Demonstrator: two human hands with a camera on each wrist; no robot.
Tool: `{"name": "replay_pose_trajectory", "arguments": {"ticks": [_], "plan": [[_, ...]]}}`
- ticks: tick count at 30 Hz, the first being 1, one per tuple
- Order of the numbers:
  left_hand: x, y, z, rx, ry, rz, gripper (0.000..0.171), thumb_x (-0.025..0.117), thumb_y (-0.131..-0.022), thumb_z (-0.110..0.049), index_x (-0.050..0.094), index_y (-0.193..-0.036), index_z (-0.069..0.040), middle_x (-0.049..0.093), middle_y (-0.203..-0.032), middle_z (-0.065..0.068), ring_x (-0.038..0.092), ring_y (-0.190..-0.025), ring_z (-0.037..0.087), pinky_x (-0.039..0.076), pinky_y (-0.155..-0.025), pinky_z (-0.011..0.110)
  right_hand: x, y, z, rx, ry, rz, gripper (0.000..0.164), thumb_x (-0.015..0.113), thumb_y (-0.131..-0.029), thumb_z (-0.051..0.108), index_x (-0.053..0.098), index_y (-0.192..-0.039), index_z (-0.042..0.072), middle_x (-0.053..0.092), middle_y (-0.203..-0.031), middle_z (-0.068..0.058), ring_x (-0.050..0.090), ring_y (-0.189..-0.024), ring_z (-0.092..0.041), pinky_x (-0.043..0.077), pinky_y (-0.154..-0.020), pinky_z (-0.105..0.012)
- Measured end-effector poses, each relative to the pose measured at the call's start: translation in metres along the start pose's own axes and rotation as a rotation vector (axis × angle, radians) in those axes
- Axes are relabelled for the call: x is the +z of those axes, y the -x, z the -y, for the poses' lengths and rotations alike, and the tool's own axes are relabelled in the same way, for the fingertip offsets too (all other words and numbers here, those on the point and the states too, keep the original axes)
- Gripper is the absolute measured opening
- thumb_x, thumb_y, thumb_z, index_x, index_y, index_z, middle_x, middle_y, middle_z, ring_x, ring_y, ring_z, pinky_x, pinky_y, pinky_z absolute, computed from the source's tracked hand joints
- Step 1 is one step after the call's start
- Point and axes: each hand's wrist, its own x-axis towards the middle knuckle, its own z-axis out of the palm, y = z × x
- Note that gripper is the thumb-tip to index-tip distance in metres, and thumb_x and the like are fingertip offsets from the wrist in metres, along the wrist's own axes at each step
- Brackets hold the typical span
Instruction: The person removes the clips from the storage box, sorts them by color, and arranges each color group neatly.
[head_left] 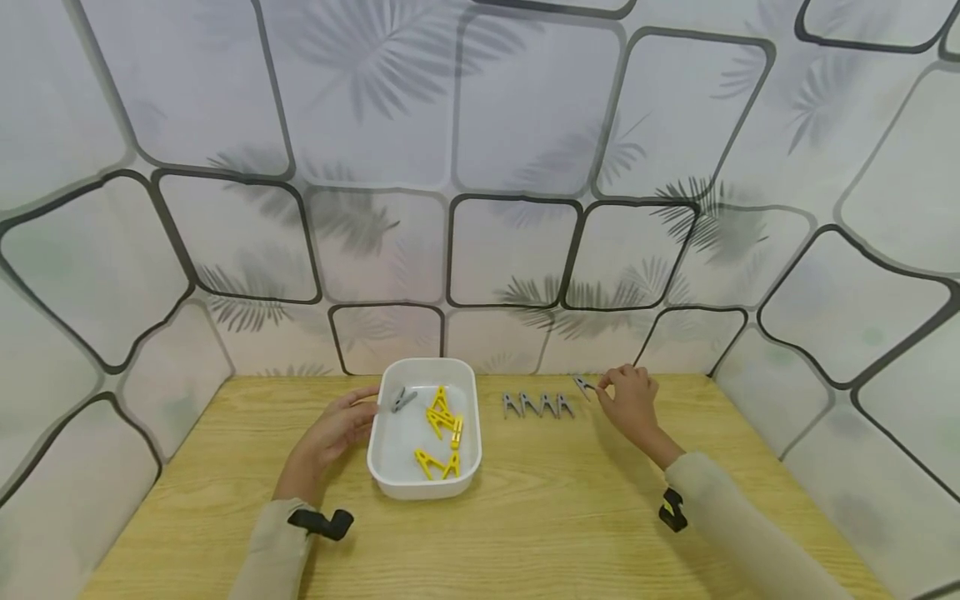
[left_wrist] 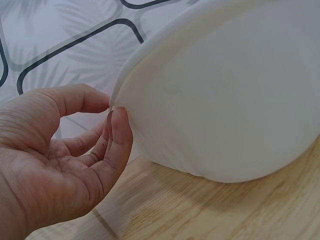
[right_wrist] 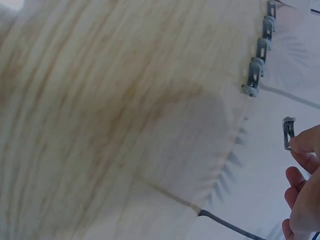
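Between its thumb and fingertips my right hand (head_left: 632,404) pinches a grey clothespin (right_wrist: 288,127), held in the air just past the right end of a row. Several grey clothespins (head_left: 546,399) make up that row, standing side by side with their legs toward me. My left hand (head_left: 330,436) holds the left rim of a white plastic tub (head_left: 425,490), thumb and fingertips meeting at its edge in the left wrist view. Inside the tub lie several yellow clothespins (head_left: 439,403), scattered along its right half, and a grey clothespin (head_left: 406,401) near the back left.
A light wood tabletop (head_left: 540,525) carries everything. Behind it and on both sides hangs a pale curtain (head_left: 517,250) patterned with dark rounded outlines and leaves; the row stands near the table's back edge. Black camera straps (head_left: 321,523) sit on both wrists.
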Motion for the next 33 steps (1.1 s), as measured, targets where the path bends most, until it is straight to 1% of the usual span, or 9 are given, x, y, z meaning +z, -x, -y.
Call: {"name": "replay_pose_trajectory", "arguments": {"ticks": [6, 12, 19, 27, 33], "plan": [[0.0, 0.001, -0.001, 0.001, 0.006, 0.0, 0.062, 0.056, -0.104, -0.01, 0.027, -0.157, 0.004, 0.073, -0.109, -0.007, 0.069, -0.098, 0.006, 0.058, -0.085, 0.023, 0.001, 0.004, -0.009, 0.031, 0.027, 0.03, 0.009, 0.075, -0.09, 0.007, 0.067, -0.087, 0.004, 0.063, -0.106, -0.022, 0.047, -0.099, -0.041, 0.032, -0.089, -0.062], [0.001, 0.001, -0.001, 0.002, 0.009, 0.006, 0.062, 0.056, -0.104, -0.01, 0.028, -0.156, 0.005, 0.073, -0.107, -0.008, 0.069, -0.099, 0.006, 0.058, -0.085, 0.023, 0.004, 0.008, -0.014, 0.013, 0.046, 0.028, 0.012, 0.076, -0.089, 0.007, 0.065, -0.085, 0.004, 0.063, -0.106, -0.024, 0.048, -0.102, -0.045, 0.032, -0.087, -0.063], [0.0, 0.001, -0.001, -0.006, 0.003, 0.007, 0.063, 0.057, -0.104, -0.012, 0.027, -0.158, 0.003, 0.073, -0.108, -0.012, 0.068, -0.099, 0.003, 0.057, -0.085, 0.022, 0.007, 0.007, -0.012, 0.025, 0.064, 0.069, 0.012, 0.075, -0.09, 0.008, 0.065, -0.084, 0.005, 0.062, -0.119, -0.027, 0.047, -0.113, -0.048, 0.032, -0.092, -0.066], [0.0, 0.001, -0.003, -0.004, 0.02, 0.013, 0.061, 0.057, -0.104, -0.01, 0.028, -0.156, 0.003, 0.073, -0.107, -0.011, 0.069, -0.099, 0.004, 0.057, -0.084, 0.022, 0.007, 0.005, -0.01, 0.061, 0.079, 0.109, 0.012, 0.073, -0.091, 0.008, 0.064, -0.084, 0.005, 0.061, -0.117, -0.026, 0.046, -0.113, -0.047, 0.031, -0.091, -0.064], [0.0, 0.003, -0.004, -0.005, 0.028, 0.023, 0.061, 0.056, -0.104, -0.01, 0.028, -0.156, 0.003, 0.073, -0.106, -0.011, 0.069, -0.098, 0.004, 0.057, -0.084, 0.022, 0.009, 0.007, -0.008, 0.096, 0.07, 0.125, 0.01, 0.072, -0.092, 0.008, 0.066, -0.085, 0.004, 0.06, -0.11, -0.024, 0.046, -0.108, -0.046, 0.031, -0.089, -0.062]]}}
